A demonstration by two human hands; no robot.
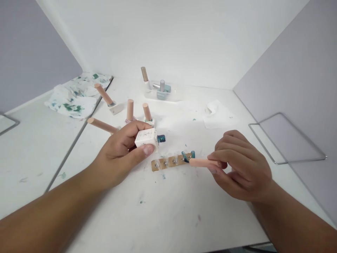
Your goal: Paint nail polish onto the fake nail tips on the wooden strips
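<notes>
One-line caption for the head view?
Left hand holds an open polish bottle; right hand brushes teal onto nail tips.

We're looking down and forward from one head-worn camera, close over the white table (168, 211). Both forearms are reaching in from the bottom corners, with the back wall (173, 38) closing the view ahead.

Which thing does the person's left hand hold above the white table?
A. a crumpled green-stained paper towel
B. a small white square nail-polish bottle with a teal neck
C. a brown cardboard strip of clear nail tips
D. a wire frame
B: the left hand grips the small white square nail-polish bottle, its teal neck pointing towards the right hand, which holds a peach-handled brush.
</notes>
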